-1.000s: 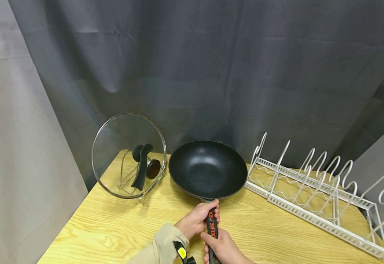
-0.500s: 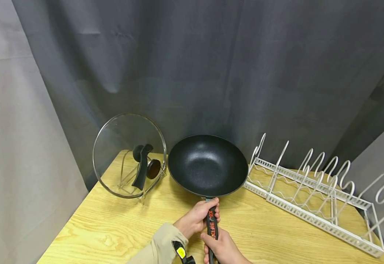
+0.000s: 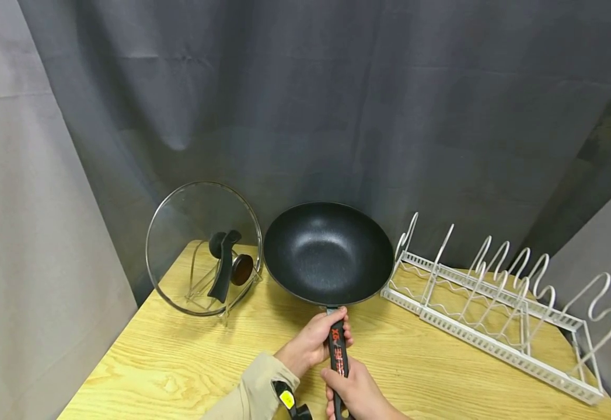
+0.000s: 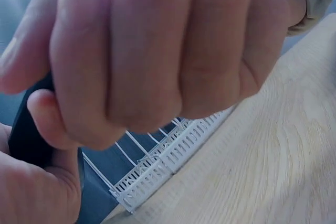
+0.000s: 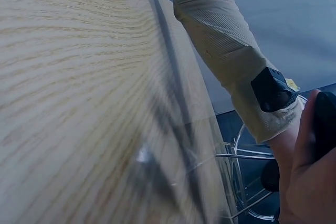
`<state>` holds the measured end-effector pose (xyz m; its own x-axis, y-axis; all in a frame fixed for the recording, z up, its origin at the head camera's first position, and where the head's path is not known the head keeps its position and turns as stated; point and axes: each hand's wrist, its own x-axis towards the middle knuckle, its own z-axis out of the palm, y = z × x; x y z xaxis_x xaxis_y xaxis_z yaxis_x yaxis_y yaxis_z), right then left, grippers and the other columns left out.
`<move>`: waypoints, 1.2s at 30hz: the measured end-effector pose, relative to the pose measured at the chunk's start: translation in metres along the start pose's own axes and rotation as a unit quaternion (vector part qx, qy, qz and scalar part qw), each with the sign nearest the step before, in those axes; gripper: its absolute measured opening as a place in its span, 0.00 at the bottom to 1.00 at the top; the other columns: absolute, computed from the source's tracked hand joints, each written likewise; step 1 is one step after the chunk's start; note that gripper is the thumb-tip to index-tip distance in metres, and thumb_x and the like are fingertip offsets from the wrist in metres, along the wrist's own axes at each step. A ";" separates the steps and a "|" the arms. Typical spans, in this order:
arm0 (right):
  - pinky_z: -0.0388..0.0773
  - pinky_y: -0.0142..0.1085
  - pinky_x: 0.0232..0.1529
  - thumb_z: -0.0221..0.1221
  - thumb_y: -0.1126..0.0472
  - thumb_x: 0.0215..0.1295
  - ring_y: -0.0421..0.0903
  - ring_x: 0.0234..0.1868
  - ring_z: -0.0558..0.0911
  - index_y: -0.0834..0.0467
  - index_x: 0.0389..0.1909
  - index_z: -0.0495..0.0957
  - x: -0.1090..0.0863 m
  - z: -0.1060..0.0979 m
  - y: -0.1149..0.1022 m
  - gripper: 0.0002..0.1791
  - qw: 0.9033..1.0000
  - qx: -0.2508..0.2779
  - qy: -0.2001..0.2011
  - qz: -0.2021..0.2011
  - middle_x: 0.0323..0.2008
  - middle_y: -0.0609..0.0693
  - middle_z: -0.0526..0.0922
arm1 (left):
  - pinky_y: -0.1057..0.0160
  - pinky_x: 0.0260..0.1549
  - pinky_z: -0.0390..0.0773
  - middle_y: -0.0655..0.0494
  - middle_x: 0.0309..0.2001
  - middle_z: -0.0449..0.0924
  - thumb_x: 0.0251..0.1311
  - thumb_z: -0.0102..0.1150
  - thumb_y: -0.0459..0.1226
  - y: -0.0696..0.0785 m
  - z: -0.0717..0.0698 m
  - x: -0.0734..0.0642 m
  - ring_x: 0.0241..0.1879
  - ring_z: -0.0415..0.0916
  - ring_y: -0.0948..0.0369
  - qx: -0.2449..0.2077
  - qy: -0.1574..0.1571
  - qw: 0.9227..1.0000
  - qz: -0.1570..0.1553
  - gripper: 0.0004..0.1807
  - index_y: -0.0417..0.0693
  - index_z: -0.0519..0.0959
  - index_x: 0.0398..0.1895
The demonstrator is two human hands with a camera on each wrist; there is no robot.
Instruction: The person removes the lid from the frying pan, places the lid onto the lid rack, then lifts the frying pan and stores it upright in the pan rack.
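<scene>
A black wok (image 3: 329, 256) is held out over the middle of the table, its dark interior facing me and its far rim raised. Both hands grip its long black handle (image 3: 338, 353), which bears red lettering. My left hand (image 3: 313, 344) wraps the handle close to the bowl, thumb along the top. Lower down, near the hanging hole, my right hand (image 3: 355, 391) grips the end of the same handle. In the left wrist view, curled left fingers (image 4: 147, 51) fill the upper part.
Left of the wok, a large glass lid (image 3: 192, 213) with a black handle stands upright in a small wire stand (image 3: 195, 274). On the right, a white rack (image 3: 494, 344) with several upright wire dividers lies along the wooden table (image 3: 179, 367). Dark curtain (image 3: 305, 105) hangs behind.
The wok has risen, its rim now higher in the head view. Both hands keep their grip on the handle. The rack appears slightly further left in the view.
</scene>
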<state>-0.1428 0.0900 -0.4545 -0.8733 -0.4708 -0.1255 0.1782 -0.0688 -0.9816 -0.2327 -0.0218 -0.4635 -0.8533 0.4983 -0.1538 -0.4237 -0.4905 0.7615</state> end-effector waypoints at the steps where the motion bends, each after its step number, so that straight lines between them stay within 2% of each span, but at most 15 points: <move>1: 0.78 0.32 0.17 0.51 0.66 0.67 0.39 0.14 0.78 0.67 0.38 0.63 0.000 0.000 -0.001 0.07 1.000 0.001 -0.003 -0.002 0.18 0.48 0.73 | 0.70 0.28 0.78 0.60 0.21 0.70 0.71 0.45 0.40 0.001 0.001 0.000 0.22 0.71 0.69 -0.005 -0.007 1.000 0.005 0.11 0.47 0.69 0.29; 5: 0.78 0.33 0.17 0.51 0.66 0.67 0.39 0.14 0.78 0.67 0.38 0.62 -0.001 -0.002 -0.005 0.09 1.000 0.000 -0.009 -0.005 0.18 0.49 0.73 | 0.71 0.28 0.77 0.61 0.22 0.69 0.72 0.44 0.40 0.005 0.004 -0.002 0.22 0.70 0.70 -0.020 -0.032 0.999 0.017 0.11 0.48 0.69 0.30; 8: 0.78 0.33 0.18 0.52 0.65 0.67 0.39 0.14 0.78 0.67 0.38 0.62 -0.003 -0.003 -0.008 0.10 1.000 -0.001 -0.014 -0.007 0.19 0.48 0.73 | 0.71 0.27 0.76 0.61 0.23 0.69 0.72 0.42 0.39 0.006 0.006 -0.003 0.21 0.69 0.70 -0.015 -0.047 0.998 0.030 0.10 0.48 0.68 0.31; 16: 0.78 0.33 0.17 0.52 0.65 0.67 0.39 0.14 0.78 0.66 0.39 0.61 -0.008 -0.006 -0.016 0.10 1.000 0.001 -0.018 -0.012 0.19 0.49 0.72 | 0.66 0.28 0.80 0.58 0.23 0.70 0.68 0.47 0.33 0.016 0.014 -0.006 0.20 0.73 0.67 0.072 -0.061 0.992 0.082 0.05 0.44 0.68 0.33; 23: 0.77 0.34 0.15 0.53 0.66 0.66 0.40 0.13 0.77 0.65 0.39 0.61 -0.010 -0.008 -0.019 0.10 1.000 -0.010 -0.009 -0.012 0.19 0.49 0.72 | 0.64 0.27 0.81 0.56 0.23 0.71 0.67 0.48 0.32 0.021 0.022 -0.006 0.20 0.74 0.66 0.128 -0.059 0.983 0.120 0.05 0.40 0.69 0.33; 30: 0.77 0.35 0.15 0.53 0.67 0.65 0.40 0.13 0.77 0.65 0.39 0.61 -0.011 -0.009 -0.021 0.10 1.000 -0.016 0.000 -0.025 0.18 0.49 0.71 | 0.63 0.25 0.81 0.54 0.21 0.73 0.67 0.50 0.33 0.023 0.031 -0.006 0.19 0.75 0.64 0.172 -0.041 0.972 0.154 0.07 0.39 0.70 0.30; 36: 0.76 0.35 0.15 0.54 0.67 0.65 0.41 0.12 0.76 0.65 0.39 0.62 -0.009 -0.007 -0.021 0.10 0.998 -0.041 0.034 -0.019 0.18 0.50 0.72 | 0.62 0.23 0.80 0.54 0.20 0.73 0.67 0.48 0.32 0.023 0.032 -0.005 0.18 0.74 0.63 0.190 -0.034 0.966 0.171 0.09 0.32 0.69 0.32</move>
<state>-0.1416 0.1019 -0.4338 -0.9077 -0.4089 -0.0942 0.1083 -0.0114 -0.9941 -0.2287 -0.0124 -0.4250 -0.8959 0.4065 0.1793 0.0326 -0.3423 0.9390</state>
